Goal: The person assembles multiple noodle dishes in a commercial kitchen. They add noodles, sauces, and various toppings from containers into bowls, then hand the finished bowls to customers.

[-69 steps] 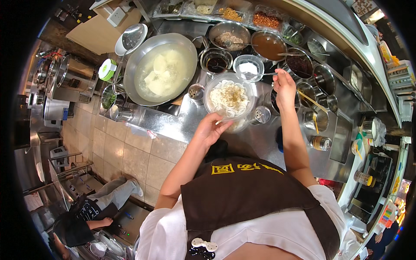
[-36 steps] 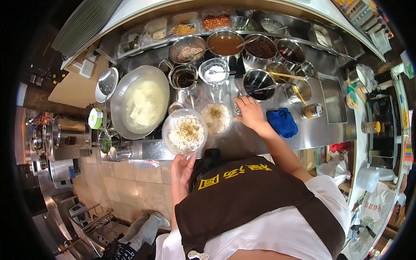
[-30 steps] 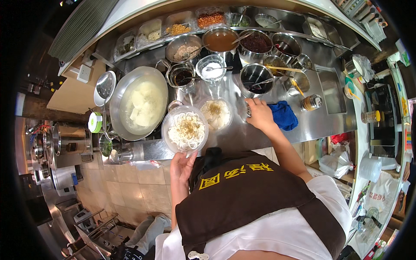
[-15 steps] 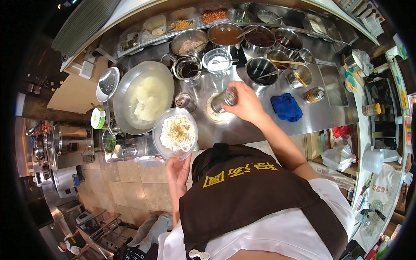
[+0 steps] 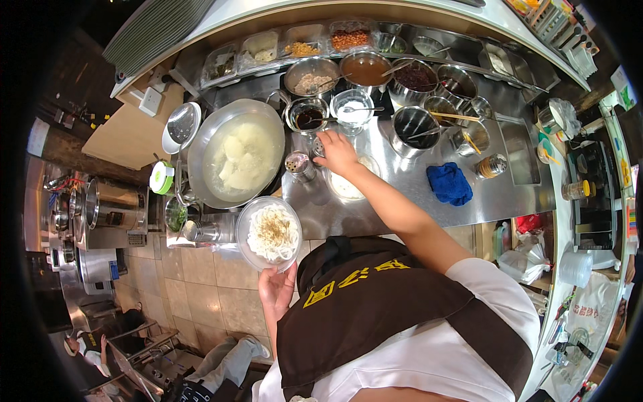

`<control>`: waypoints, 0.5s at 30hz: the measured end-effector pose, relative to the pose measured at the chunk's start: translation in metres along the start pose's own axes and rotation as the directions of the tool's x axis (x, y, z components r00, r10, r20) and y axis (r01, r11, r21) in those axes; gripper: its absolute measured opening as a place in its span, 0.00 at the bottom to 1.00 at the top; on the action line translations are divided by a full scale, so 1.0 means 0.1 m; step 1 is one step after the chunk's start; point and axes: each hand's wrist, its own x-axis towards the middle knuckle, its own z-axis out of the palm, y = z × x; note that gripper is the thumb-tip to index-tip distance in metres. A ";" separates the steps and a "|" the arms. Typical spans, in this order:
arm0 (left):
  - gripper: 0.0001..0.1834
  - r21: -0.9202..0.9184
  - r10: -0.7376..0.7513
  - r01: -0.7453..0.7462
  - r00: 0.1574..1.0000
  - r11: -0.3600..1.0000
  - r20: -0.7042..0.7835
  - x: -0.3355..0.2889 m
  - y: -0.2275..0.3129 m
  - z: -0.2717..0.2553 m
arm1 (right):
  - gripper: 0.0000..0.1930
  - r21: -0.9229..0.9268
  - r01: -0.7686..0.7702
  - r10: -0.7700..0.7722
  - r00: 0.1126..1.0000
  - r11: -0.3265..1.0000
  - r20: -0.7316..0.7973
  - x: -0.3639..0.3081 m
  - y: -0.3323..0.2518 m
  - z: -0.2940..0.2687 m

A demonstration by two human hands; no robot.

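Note:
My left hand [image 5: 276, 287] holds a clear plastic bowl [image 5: 240, 242] from below, its fingers closed against the near rim. White noodles [image 5: 273, 231] with a brown powdery seasoning on top fill the bowl. Over the steel counter, my right hand [image 5: 338, 154] has its fingers around a metal shaker [image 5: 318, 145] with a holed lid, mostly hidden by the hand. A second metal shaker [image 5: 299, 165] stands just left of it. Beneath my right wrist sits a round container of white powder [image 5: 348, 187], partly covered by the arm.
On the left is a large steel basin [image 5: 198, 171] of cloudy liquid with pale lumps. Sauce pots, including a dark-coated pot [image 5: 414, 130], line the back. A blue cloth [image 5: 449, 184] and a spice jar [image 5: 491, 165] lie to the right. People are at the lower left.
My right hand has carried the shaker leftward and back, from above the white powder to beside the other shaker. The left hand still holds the bowl of noodles.

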 end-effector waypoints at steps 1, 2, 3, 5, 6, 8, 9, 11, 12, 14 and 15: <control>0.33 0.012 -0.006 0.006 1.000 1.000 0.000 0.01 -0.01 0.00 | 0.33 -0.018 -0.026 0.026 0.999 1.000 0.041 0.06 -0.01 -0.02; 0.33 0.018 -0.007 0.007 1.000 1.000 0.002 0.03 -0.02 0.02 | 0.34 -0.037 -0.052 0.055 0.995 0.998 0.080 0.08 0.00 -0.06; 0.33 0.020 -0.004 0.004 1.000 1.000 -0.005 0.02 -0.02 0.02 | 0.34 -0.023 -0.012 0.014 0.998 1.000 0.068 0.07 -0.01 -0.09; 0.31 0.031 -0.008 0.009 1.000 0.999 -0.009 0.01 -0.03 0.06 | 0.34 0.019 -0.072 0.072 0.997 0.997 0.006 -0.10 0.06 -0.22; 0.29 0.038 -0.016 0.016 1.000 0.999 -0.009 0.01 -0.04 0.08 | 0.33 0.041 -0.102 0.103 0.994 0.994 -0.022 -0.23 0.13 -0.29; 0.28 0.046 -0.028 0.028 1.000 0.999 -0.002 0.03 -0.04 0.13 | 0.31 0.031 -0.311 0.312 0.942 0.950 -0.120 -0.59 0.43 -0.32; 0.28 0.047 -0.036 0.036 0.999 0.998 0.001 0.04 -0.06 0.14 | 0.28 -0.020 -0.441 0.436 0.893 0.897 -0.112 -0.78 0.51 -0.35; 0.28 0.040 -0.062 0.062 0.998 0.997 0.012 0.07 -0.11 0.16 | 0.22 0.069 -0.615 0.613 0.788 0.785 0.057 -0.99 0.75 -0.36; 0.27 0.040 -0.084 0.083 0.996 0.996 0.016 0.10 -0.14 0.22 | 0.20 0.199 -0.678 0.638 0.734 0.707 0.233 -1.08 0.91 -0.31; 0.28 0.059 -0.125 0.124 0.992 0.991 0.018 0.17 -0.18 0.29 | 0.16 0.365 -0.720 0.606 0.694 0.591 0.389 -1.16 1.06 -0.24; 0.30 0.079 -0.142 0.140 0.990 0.987 0.012 0.21 -0.20 0.31 | 0.15 0.421 -0.696 0.589 0.718 0.582 0.372 -1.16 1.02 -0.22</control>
